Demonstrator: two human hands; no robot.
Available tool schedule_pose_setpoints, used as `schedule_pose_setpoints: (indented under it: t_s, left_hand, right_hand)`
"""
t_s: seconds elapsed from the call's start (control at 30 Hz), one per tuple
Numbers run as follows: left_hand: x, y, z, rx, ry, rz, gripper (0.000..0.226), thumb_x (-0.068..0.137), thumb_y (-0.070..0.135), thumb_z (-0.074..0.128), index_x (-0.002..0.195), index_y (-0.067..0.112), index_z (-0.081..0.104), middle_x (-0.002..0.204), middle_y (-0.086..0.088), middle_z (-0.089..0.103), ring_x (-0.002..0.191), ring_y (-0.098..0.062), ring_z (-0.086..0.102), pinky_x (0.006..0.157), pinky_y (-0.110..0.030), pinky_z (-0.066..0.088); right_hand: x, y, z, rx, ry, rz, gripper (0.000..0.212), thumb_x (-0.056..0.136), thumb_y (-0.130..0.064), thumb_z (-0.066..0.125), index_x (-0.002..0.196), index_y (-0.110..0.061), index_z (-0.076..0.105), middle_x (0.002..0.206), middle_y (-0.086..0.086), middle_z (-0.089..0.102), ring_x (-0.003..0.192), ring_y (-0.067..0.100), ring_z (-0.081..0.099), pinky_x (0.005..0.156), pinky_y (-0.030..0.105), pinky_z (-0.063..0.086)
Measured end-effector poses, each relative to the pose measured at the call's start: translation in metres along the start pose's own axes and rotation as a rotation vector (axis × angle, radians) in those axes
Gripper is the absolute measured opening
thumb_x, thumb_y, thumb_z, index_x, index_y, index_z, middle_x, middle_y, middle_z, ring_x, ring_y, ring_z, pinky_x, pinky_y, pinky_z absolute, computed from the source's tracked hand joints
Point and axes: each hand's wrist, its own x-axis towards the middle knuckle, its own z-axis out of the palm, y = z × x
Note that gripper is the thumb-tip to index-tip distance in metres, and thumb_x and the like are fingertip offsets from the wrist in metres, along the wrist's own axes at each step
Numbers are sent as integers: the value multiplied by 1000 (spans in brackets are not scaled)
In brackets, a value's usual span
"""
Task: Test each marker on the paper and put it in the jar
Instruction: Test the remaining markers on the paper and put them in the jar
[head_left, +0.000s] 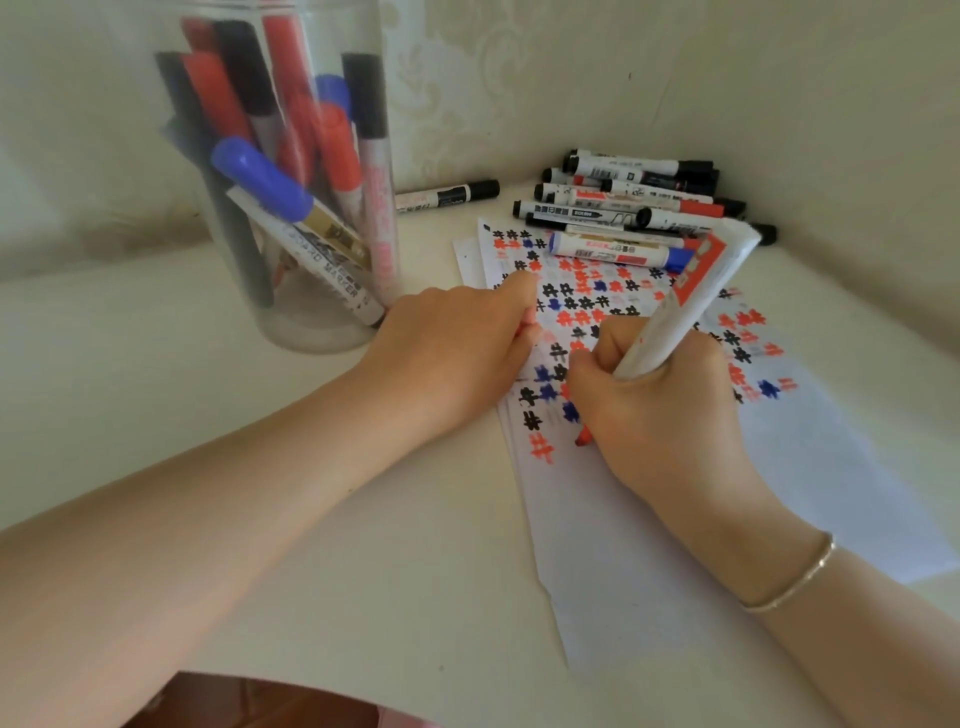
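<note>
My right hand (660, 405) grips a white marker with a red label (691, 296), its red tip touching the paper (649, 571) near a red hash mark. My left hand (457, 353) rests curled on the paper's left edge; something pinkish red shows between its fingers, too hidden to name. The sheet carries many black, red and blue hash marks. A clear jar (317, 332) at the left holds several red, black and blue capped markers. A pile of markers (628, 208) lies at the paper's far end.
One black-capped marker (447, 196) lies alone between the jar and the pile. The white tabletop (260, 493) meets patterned walls in a corner at the back right. Its front edge runs along the bottom. A thin bracelet (795, 582) circles my right wrist.
</note>
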Motion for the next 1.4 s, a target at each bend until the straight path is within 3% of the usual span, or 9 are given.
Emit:
schedule_pose_setpoints:
  t_s: [0.13, 0.23, 0.47, 0.83, 0.97, 1.1, 1.2, 1.33, 1.4]
  left_hand:
    - [-1, 1, -1, 25, 18, 14, 18, 99, 37, 34, 106, 22, 43, 76, 3, 60, 67, -23, 58, 55, -30, 39]
    - [-1, 1, -2, 29, 13, 6, 19, 99, 37, 34, 107, 23, 42, 79, 3, 62, 69, -23, 59, 55, -29, 38]
    - [1, 3, 0, 42, -6, -41, 20, 99, 39, 32, 107, 23, 42, 86, 1, 64, 74, -26, 59, 58, -30, 36]
    - [-1, 3, 1, 43, 28, -30, 21, 99, 39, 33, 108, 24, 43, 84, 2, 64, 71, -24, 57, 55, -30, 32]
    - [0, 4, -1, 37, 9, -59, 20, 99, 39, 34, 108, 24, 43, 91, 3, 66, 76, -26, 59, 58, -30, 34]
    - [1, 5, -1, 33, 11, -65, 19, 99, 39, 34, 107, 25, 43, 91, 3, 66, 75, -24, 59, 58, -30, 35]
    - [-2, 4, 1, 23, 55, -23, 19, 99, 39, 36, 105, 23, 44, 78, 5, 62, 70, -21, 59, 53, -29, 34]
    - [-7, 4, -6, -138, 152, 15, 21, 95, 40, 50, 102, 23, 40, 63, 9, 46, 55, -9, 50, 44, -26, 30]
    - [-8, 7, -9, -316, 128, 16, 20, 94, 34, 52, 103, 23, 36, 68, 7, 49, 55, -7, 49, 47, -25, 36]
  right_hand:
    - [4, -2, -4, 127, -42, 69, 26, 77, 3, 61, 62, 15, 44, 51, 24, 46, 38, 13, 39, 36, 20, 33]
    - [3, -3, -3, 130, -74, 75, 23, 77, 1, 63, 65, 16, 52, 52, 24, 55, 32, 6, 40, 35, 16, 33]
    - [3, 1, -2, 92, -106, 61, 29, 77, 3, 61, 62, 14, 39, 59, 34, 47, 43, 22, 43, 38, 23, 38]
    - [4, 2, 0, 88, 1, 42, 31, 80, -3, 64, 62, 11, 42, 53, 21, 47, 42, 13, 40, 39, 20, 36]
    - [5, 3, 1, 59, -34, 10, 38, 79, 1, 60, 52, -4, 33, 47, 10, 36, 42, 19, 38, 41, 31, 38]
    - [4, 5, 1, 24, -61, -38, 39, 78, 2, 59, 52, -5, 32, 50, 16, 34, 45, 25, 35, 39, 41, 37]
    - [8, 6, -4, 241, -4, 64, 35, 79, -1, 66, 54, 0, 42, 54, 27, 49, 39, 22, 40, 36, 30, 34]
    - [16, 6, -16, 717, 88, 220, 32, 83, -18, 70, 60, -15, 48, 54, 4, 58, 34, 11, 39, 36, 20, 33]
    - [19, 6, -17, 860, 72, 256, 26, 83, -17, 69, 63, -15, 51, 59, 2, 61, 42, 11, 50, 42, 22, 43]
